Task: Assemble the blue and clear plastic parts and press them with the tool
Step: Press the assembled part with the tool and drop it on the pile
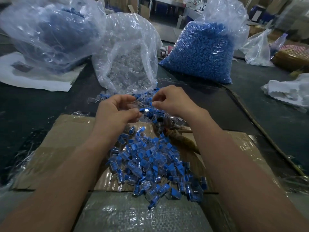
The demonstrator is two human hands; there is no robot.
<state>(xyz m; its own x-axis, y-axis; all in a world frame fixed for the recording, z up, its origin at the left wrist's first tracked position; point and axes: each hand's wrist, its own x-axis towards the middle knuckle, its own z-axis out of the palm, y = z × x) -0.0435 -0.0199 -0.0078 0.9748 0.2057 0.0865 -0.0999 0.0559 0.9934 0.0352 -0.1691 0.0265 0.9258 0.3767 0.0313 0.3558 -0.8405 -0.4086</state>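
My left hand hovers over the table with fingers curled around a clear plastic part. My right hand is just right of it, thumb and forefinger pinched together; what they hold is too small to make out. Between and below the hands lie loose blue and clear parts and a small silver-tipped tool. A pile of assembled blue-and-clear pieces covers the cardboard sheet between my forearms.
A bag of clear parts stands open behind the hands. A bag of blue parts stands at back right, another bag at back left. White plastic lies at the right. A wooden-handled tool rests on the cardboard.
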